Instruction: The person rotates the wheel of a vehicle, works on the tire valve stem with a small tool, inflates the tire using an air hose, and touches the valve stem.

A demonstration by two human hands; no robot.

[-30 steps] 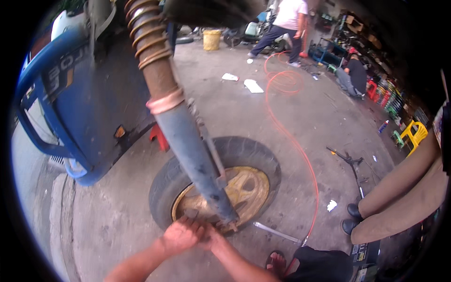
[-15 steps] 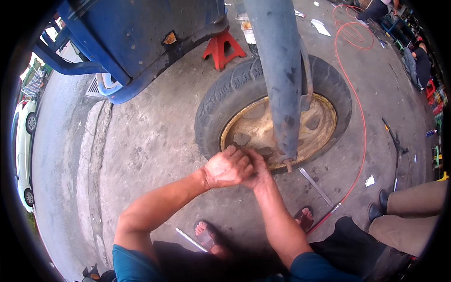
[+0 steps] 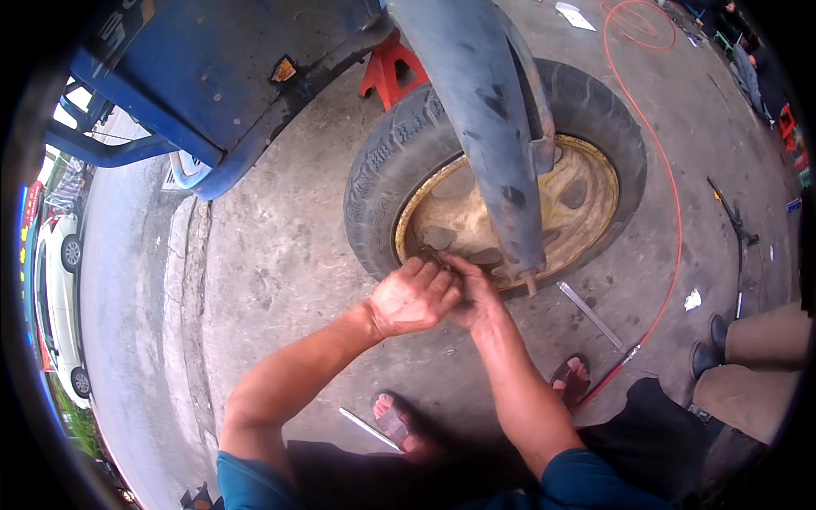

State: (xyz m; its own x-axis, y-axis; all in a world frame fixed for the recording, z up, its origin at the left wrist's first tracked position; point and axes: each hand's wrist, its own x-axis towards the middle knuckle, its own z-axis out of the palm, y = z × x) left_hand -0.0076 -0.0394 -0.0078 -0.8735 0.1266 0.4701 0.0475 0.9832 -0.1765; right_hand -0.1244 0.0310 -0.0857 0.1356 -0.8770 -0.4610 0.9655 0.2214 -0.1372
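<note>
A large truck wheel lies flat on the concrete, a black tyre (image 3: pixel 382 183) around a yellow rim (image 3: pixel 586 191). A thick grey-blue steel arm (image 3: pixel 476 110) slants down over it and ends at the rim's near edge. My left hand (image 3: pixel 415 297) and my right hand (image 3: pixel 478 293) are pressed together on the near edge of the rim, just left of the arm's foot. The left hand's fingers curl over the right hand's. What they hold, if anything, is hidden.
A blue vehicle body (image 3: pixel 212 76) and a red jack stand (image 3: pixel 387 72) stand beyond the wheel. An orange hose (image 3: pixel 671 212) loops on the right. Flat metal bars lie by the tyre (image 3: pixel 591 314) and my left sandal (image 3: pixel 370 429). Another person's legs (image 3: pixel 748 365) stand right.
The view has tipped down and drawn closer to the wheel. Both hands stay together at the rim's near edge, hardly shifting.
</note>
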